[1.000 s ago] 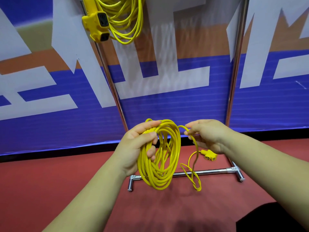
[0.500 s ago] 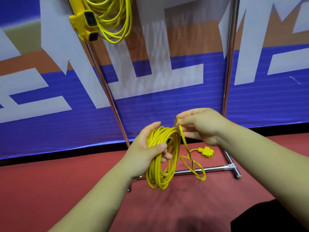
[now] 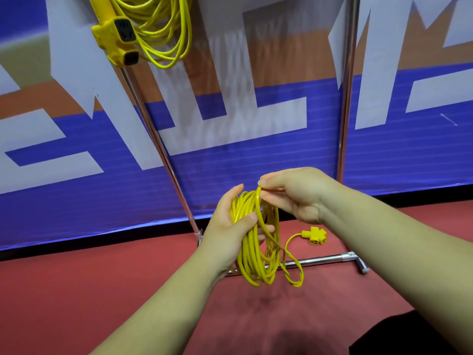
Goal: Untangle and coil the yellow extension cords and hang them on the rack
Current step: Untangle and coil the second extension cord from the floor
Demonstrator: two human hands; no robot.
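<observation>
Left hand (image 3: 227,226) grips my one yellow coil (image 3: 252,260); right hand (image 3: 297,194) pinches its top strand. Second coil (image 3: 163,26) hangs at eleven o'clock.

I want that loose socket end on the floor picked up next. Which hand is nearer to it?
Right. The right hand is just above the socket end, pinching a cord strand; the left hand grips the coil farther left.

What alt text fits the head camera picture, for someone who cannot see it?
A person's left hand grips a coiled yellow cord while the right hand pinches one strand. A second cord hangs on the metal rack above.
</observation>
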